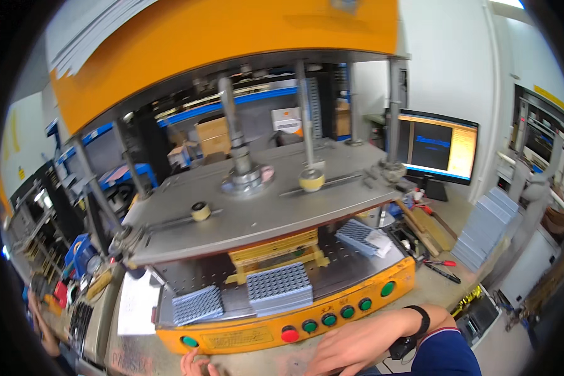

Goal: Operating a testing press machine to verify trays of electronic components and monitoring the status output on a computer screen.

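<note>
My left hand (197, 365) shows only in part at the lower edge, just below the green button (189, 341) at the left end of the orange press panel. Its fingers are loosely bent and apart, with nothing seen in them. My right hand (351, 344) hangs in front of the panel's right half, below several green buttons (329, 320). Its fingers point down and left, loosely stretched, partly cut off by the lower edge; no held thing shows. A stack of grey-blue trays with round cells (279, 287) sits at the middle front of the press bed, beside a similar tray (197, 305).
The press's steel plate (257, 219) hangs over a yellow fixture (279, 254). Another tray stack (359, 236) lies at the bed's right. A red button (289, 333) sits mid-panel. At right stand a monitor (442, 144), a tall tray stack (485, 229) and pliers (442, 266).
</note>
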Motion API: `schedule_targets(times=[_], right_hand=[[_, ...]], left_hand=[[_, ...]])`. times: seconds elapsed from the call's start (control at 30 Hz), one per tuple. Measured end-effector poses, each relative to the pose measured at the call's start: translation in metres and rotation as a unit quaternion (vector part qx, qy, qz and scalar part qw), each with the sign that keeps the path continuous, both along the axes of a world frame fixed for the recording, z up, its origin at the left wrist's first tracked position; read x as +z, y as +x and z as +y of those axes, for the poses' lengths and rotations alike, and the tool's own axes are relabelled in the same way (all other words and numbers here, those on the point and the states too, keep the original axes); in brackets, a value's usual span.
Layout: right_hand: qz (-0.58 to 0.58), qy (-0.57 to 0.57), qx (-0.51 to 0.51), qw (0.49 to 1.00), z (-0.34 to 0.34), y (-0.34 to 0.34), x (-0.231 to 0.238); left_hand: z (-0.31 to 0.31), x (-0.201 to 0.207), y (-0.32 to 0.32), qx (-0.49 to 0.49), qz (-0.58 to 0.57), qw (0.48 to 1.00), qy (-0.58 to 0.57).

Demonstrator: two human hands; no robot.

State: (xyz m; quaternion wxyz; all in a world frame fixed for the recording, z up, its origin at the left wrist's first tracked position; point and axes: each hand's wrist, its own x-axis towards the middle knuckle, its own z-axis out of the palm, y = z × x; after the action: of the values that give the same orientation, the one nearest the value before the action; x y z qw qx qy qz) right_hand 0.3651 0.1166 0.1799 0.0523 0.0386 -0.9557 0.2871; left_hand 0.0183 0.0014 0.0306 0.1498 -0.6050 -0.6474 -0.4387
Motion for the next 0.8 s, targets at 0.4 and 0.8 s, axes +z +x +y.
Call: schedule_targets(times=[0.4,0.8], right_hand=[[0.039,0.0,0.023,0.999,0.012,-0.005,-0.011],[-0.019,0.017,0.009,1.0,0.019,-0.007,-0.022]], left_hand=[[0.0,-0.014,-0.01,0.0,-0.011,1.0,0.019],[-0.004,-0.017,-0.012,-0.019,-0.016,1.0,0.014]])
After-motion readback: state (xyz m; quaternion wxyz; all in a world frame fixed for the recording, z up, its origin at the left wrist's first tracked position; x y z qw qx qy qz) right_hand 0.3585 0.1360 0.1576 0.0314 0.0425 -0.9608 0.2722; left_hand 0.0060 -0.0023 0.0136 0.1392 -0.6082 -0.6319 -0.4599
